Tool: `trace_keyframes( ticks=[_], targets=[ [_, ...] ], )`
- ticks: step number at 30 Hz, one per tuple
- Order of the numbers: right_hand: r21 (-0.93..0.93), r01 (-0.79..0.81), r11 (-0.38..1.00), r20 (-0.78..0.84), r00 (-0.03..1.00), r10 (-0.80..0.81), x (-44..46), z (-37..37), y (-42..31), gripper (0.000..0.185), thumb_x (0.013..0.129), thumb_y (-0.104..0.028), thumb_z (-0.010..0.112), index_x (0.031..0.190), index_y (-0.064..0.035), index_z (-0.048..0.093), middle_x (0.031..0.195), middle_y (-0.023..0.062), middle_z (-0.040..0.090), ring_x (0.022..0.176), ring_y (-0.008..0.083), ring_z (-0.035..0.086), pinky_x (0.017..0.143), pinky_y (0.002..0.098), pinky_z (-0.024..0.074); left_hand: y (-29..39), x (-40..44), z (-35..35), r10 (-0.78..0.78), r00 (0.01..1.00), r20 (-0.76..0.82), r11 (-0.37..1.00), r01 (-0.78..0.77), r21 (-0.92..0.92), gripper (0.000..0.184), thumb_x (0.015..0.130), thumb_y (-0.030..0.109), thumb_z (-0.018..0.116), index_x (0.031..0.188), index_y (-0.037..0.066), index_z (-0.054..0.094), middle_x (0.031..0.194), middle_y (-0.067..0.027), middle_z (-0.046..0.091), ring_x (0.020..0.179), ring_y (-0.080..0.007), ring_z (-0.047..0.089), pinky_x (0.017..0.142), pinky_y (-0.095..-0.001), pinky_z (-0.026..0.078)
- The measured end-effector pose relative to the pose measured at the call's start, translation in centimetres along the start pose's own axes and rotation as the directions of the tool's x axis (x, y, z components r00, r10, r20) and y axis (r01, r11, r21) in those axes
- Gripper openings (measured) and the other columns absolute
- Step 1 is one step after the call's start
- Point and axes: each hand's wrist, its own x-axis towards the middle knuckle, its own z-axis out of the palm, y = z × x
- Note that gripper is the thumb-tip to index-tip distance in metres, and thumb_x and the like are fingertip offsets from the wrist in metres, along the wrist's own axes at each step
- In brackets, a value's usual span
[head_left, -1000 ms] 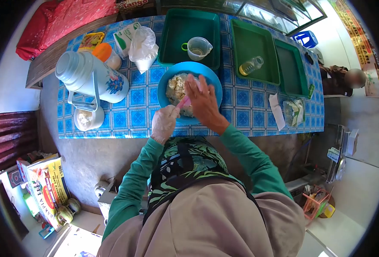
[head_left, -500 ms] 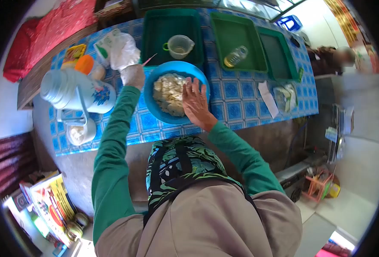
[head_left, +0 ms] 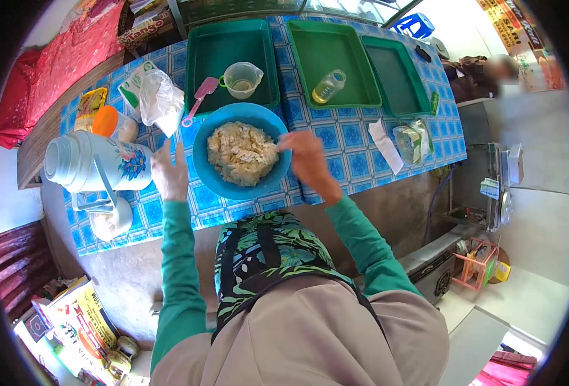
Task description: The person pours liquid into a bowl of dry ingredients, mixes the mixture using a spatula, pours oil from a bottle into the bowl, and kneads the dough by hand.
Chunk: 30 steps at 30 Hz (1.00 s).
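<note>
A blue bowl (head_left: pixel 206 174) stands near the table's front edge, holding a pale, crumbly dough (head_left: pixel 242 153). My right hand (head_left: pixel 311 162) is at the bowl's right rim, its fingers bunched and slightly blurred; whether they grip the rim or anything small I cannot make out. To the bowl's left, my left hand (head_left: pixel 170 172) is empty with fingers apart, below a clear plastic bag (head_left: pixel 160 96) beside a white and green packet (head_left: pixel 132 85). A pink spatula (head_left: pixel 202 98) lies between bag and bowl, its blade over the edge of a dark green tray.
The dark green tray (head_left: pixel 201 48) holds a measuring jug (head_left: pixel 242 80). A lighter green tray (head_left: pixel 304 48) holds a bottle with yellow liquid (head_left: pixel 329 88). A flowered thermos (head_left: pixel 98 162) and orange-lidded jar (head_left: pixel 105 121) stand at left; another person (head_left: pixel 471 77) is at far right.
My left hand has drawn back from beside the plastic bag towards me. My right hand has moved off the dough to the bowl's right rim. The view has shifted slightly.
</note>
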Motion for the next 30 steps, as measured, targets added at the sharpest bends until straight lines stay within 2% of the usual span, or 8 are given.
trace_keyframes(
  ticks=[2,4,6,14,18,20,27,30],
  targets=[
    [-0.291,-0.351,0.89,-0.25,0.926,0.284,2.4,-5.1,-0.3,0.043,0.064,0.008,0.066,0.106,-0.0041,0.065,0.118,0.0188,0.06,0.097,0.0322,0.061,0.088,0.0367,0.0468,-0.2,-2.2,-1.7,-0.087,0.993,0.078,0.985,0.098,-0.145,0.037,0.086,0.027,0.065,0.108,-0.003,0.065,0.098,-0.0226,0.066,0.093,-0.0353,0.062,0.08,-0.0439,0.049],
    [-0.019,-0.588,0.809,-0.536,0.689,0.488,4.1,-7.5,3.0,0.048,0.067,-0.008,0.079,0.112,-0.0027,0.062,0.123,0.0178,0.058,0.101,0.0336,0.059,0.091,0.0393,0.0451,0.2,-4.4,-2.0,-0.249,0.963,0.104,0.94,0.267,-0.214,0.037,0.087,0.027,0.064,0.11,-0.002,0.065,0.101,-0.0217,0.066,0.096,-0.0341,0.062,0.082,-0.0426,0.049],
    [-0.141,-0.565,0.813,-0.615,0.694,0.375,5.7,-8.4,6.1,0.061,0.066,-0.026,0.084,0.116,-0.0022,0.059,0.126,0.0166,0.057,0.102,0.0328,0.058,0.091,0.0411,0.0451,1.5,-5.8,-2.3,-0.41,0.903,0.131,0.86,0.43,-0.273,0.037,0.088,0.027,0.064,0.111,-0.002,0.065,0.103,-0.0208,0.066,0.099,-0.0329,0.061,0.084,-0.0414,0.049],
    [-0.482,-0.468,0.741,-0.323,0.881,0.347,10.2,-8.9,13.3,0.058,0.068,-0.034,0.082,0.114,-0.0067,0.061,0.111,0.0103,0.066,0.104,0.0296,0.06,0.088,0.0415,0.0475,9.3,-6.6,-0.6,-0.208,0.969,0.131,0.879,0.244,-0.409,0.046,0.081,0.026,0.073,0.116,-0.001,0.061,0.109,-0.0198,0.063,0.101,-0.0344,0.06,0.088,-0.0416,0.048],
    [-0.335,-0.23,0.914,-0.218,0.962,0.162,10.2,-10.1,13.4,0.043,0.071,-0.021,0.082,0.106,-0.0051,0.063,0.105,0.0102,0.067,0.095,0.0234,0.066,0.078,0.0333,0.0533,14.6,-5.2,2.7,-0.053,0.972,0.23,0.844,0.166,-0.509,0.055,0.078,0.03,0.075,0.121,0.0,0.058,0.115,-0.0201,0.061,0.108,-0.0366,0.057,0.094,-0.0434,0.045],
    [-0.06,-0.491,0.869,-0.215,0.857,0.469,10.3,-10.7,12.6,0.041,0.072,-0.018,0.082,0.105,-0.0035,0.063,0.104,0.0088,0.067,0.094,0.02,0.066,0.078,0.0306,0.0534,17.3,-3.6,5.4,0.048,0.953,0.299,0.825,0.13,-0.549,0.065,0.078,0.034,0.074,0.128,-0.001,0.052,0.126,-0.0235,0.055,0.116,-0.0385,0.052,0.1,-0.044,0.04],
    [-0.125,-0.335,0.934,-0.104,0.941,0.323,13.3,-13.3,0.9,0.036,0.077,-0.013,0.076,0.109,-0.0029,0.062,0.104,0.0081,0.067,0.084,0.0133,0.065,0.053,0.0251,0.051,23.3,2.1,8.4,0.207,0.955,0.213,0.942,-0.136,-0.306,0.104,0.067,0.039,0.079,0.143,-0.004,0.023,0.139,-0.0262,0.037,0.129,-0.0391,0.035,0.107,-0.0464,0.027],
    [0.356,-0.51,0.783,0.067,0.85,0.523,13.3,-11.3,-4.5,0.032,0.08,-0.008,0.072,0.108,0.002,0.061,0.108,0.0099,0.065,0.086,0.0165,0.066,0.056,0.0265,0.0539,20.7,1.1,7.4,0.262,0.959,0.111,0.843,-0.172,-0.509,0.099,0.066,0.03,0.08,0.143,-0.001,0.025,0.128,-0.0223,0.046,0.119,-0.0389,0.043,0.103,-0.0474,0.031]
  ],
)
